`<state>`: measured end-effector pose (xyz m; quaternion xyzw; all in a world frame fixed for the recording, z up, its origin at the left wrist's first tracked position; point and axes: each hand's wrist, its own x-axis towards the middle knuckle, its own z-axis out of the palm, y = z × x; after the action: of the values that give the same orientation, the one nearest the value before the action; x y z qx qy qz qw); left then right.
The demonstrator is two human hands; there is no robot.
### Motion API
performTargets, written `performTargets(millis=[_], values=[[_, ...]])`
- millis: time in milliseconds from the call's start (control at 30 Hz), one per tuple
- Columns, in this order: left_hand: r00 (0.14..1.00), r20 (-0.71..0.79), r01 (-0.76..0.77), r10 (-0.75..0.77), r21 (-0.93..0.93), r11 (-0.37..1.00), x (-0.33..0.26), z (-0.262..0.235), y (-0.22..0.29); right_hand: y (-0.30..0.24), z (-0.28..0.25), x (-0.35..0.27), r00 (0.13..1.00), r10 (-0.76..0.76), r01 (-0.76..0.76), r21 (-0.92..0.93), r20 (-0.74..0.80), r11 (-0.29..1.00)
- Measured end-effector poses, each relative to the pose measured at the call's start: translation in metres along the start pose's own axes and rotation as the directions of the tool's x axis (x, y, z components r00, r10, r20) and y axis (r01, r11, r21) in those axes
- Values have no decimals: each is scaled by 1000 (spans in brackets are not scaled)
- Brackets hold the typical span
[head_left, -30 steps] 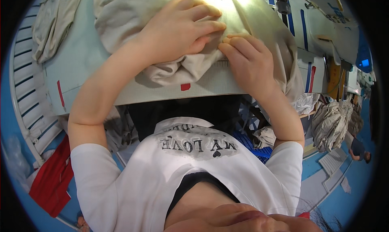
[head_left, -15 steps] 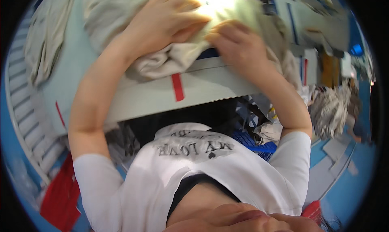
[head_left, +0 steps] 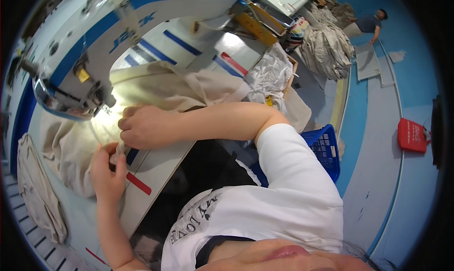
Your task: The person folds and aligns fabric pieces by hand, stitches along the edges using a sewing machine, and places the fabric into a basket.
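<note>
A beige cloth garment piece [head_left: 165,84] lies across the table of a white and blue sewing machine [head_left: 156,17], lit brightly by the lamp near the needle. My left hand [head_left: 108,169] pinches a bunched edge of the cloth between thumb and fingers, just in front of the needle area. Close beside it, my right hand [head_left: 147,126] is closed on the same cloth, its curled fingers beneath the lit machine head. The needle itself is lost in the glare.
Another beige piece [head_left: 38,190] hangs at the left table edge. Right of the table are white cloth strips [head_left: 269,72], a heap of beige garments [head_left: 326,46] and a blue basket [head_left: 326,152]. A person [head_left: 369,27] stands far off; a red bag [head_left: 412,134] is at right.
The view has swung, bringing the machine head and the room at right into sight. Both hands stay on the cloth; the left now pinches a bunched edge beside the right.
</note>
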<state>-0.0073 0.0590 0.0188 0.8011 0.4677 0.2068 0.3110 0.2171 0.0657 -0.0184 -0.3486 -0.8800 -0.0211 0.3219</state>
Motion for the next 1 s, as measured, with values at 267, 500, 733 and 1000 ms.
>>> performTargets(millis=[267,500,733,1000], values=[[927,36,-346,374,466,814,-2,18,-11,9,10,-8,1000,3,-3,28,13,1000],[903,43,-392,427,488,780,-2,23,-5,7,-20,-30,995,79,-73,-117,53,990],[896,45,-413,442,452,790,-3,21,3,6,-52,-60,955,290,-292,-362,-61,885],[893,59,-425,446,441,791,-3,18,7,25,-84,-80,887,405,-461,-466,-222,756]])
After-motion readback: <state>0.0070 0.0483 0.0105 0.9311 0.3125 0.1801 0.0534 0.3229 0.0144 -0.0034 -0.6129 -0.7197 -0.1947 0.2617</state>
